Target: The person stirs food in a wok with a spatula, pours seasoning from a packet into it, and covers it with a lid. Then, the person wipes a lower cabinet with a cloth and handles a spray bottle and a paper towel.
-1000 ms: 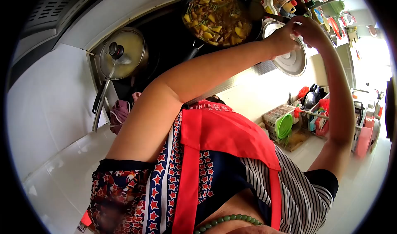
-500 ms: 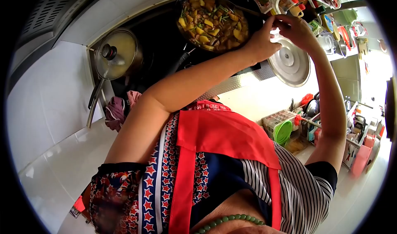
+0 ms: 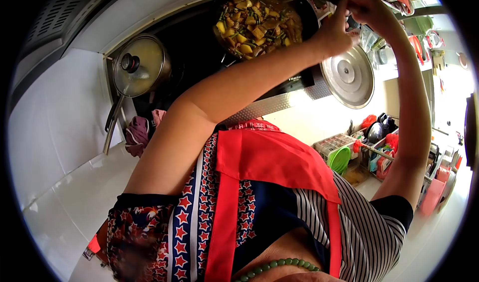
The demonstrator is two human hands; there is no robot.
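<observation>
Head view | I see left hand and right hand higher than half a second ago, upper right of frame, fingertips close together; grip: I cannot tell | wok of stew stays top centre | metal lid below hands

The wok is black; the stew in it mixes yellow chunks, green pieces and brown sauce. The round lid is silver-grey. A plain red apron crosses a top of navy, white-edged red stars and dark-and-white stripes. The beads are green, the crumpled cloth purple.
</observation>
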